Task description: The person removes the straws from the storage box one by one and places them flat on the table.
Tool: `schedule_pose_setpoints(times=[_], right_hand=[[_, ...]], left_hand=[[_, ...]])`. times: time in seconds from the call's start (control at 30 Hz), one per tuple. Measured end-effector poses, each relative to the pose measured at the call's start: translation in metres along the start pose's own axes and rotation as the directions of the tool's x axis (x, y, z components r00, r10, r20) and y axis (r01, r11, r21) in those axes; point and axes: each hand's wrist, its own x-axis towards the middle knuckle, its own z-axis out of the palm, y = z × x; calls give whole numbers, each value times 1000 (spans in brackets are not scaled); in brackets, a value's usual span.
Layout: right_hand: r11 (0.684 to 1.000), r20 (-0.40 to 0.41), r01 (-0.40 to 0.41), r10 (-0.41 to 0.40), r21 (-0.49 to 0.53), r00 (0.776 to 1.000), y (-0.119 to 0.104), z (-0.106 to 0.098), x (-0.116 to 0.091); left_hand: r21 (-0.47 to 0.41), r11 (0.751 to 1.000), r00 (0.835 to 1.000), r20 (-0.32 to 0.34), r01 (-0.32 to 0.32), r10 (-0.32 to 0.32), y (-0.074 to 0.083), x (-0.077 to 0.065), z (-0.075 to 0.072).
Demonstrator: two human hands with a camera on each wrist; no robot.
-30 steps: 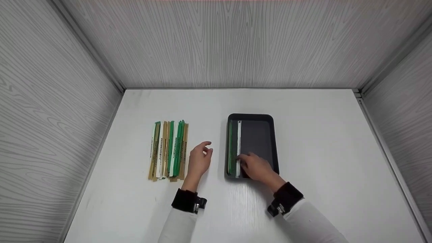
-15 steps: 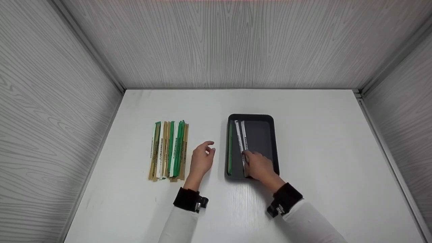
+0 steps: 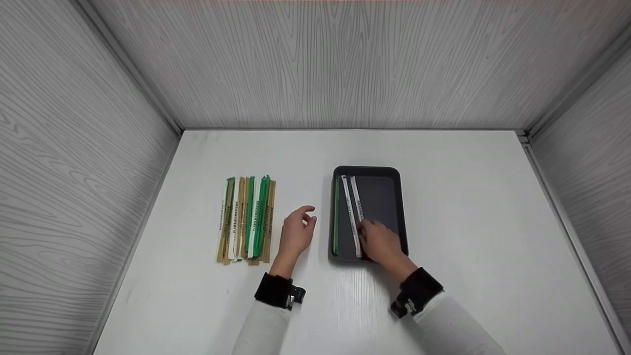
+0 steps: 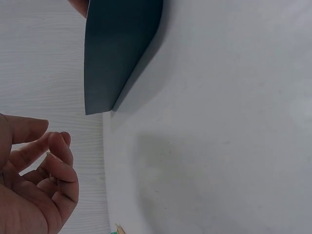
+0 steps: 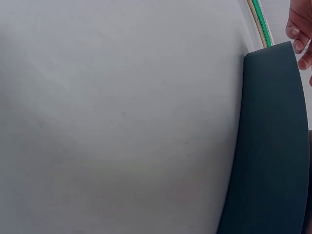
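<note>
Inside a dark rectangular tray (image 3: pixel 402 212), my right hand (image 3: pixel 380 242) curls its fingers at the lower part of a slim white paper-wrapped stick (image 3: pixel 357 196); its fingertips and the stick's near end are hidden. Just left of that stick lies another white wrapped stick (image 3: pixel 350 209), slightly slanted. A green wrapped stick (image 3: pixel 336 217) runs along the tray's left wall. My left hand (image 3: pixel 297 230) hovers between the tray and a stick pile, fingers loosely bent and holding nothing. In the left wrist view the left hand (image 4: pixel 39 180) shows thumb and fingertips apart.
Left of my left hand, a row of green, white and brown wrapped sticks (image 3: pixel 246 219) lies side by side on the white table (image 3: pixel 468 197). Grey wood-grain panels (image 3: pixel 315 64) enclose the back and sides. The tray wall (image 5: pixel 268 146) fills the right wrist view's right side.
The white sticks, seen as one strip a second ago, now lie as two with a gap between. My right hand has shifted slightly right; my left hand has drifted slightly right.
</note>
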Motion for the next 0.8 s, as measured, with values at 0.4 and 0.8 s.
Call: schedule_pose_setpoints(times=[0.4, 0.8], right_hand=[[978, 77, -128, 117, 167, 990, 7, -11, 5], [858, -92, -17, 75, 513, 993, -10, -22, 7]], left_hand=[[-33, 999, 999, 39, 5, -4, 1, 1, 8], [-334, 937, 992, 99, 102, -73, 13, 12, 27]])
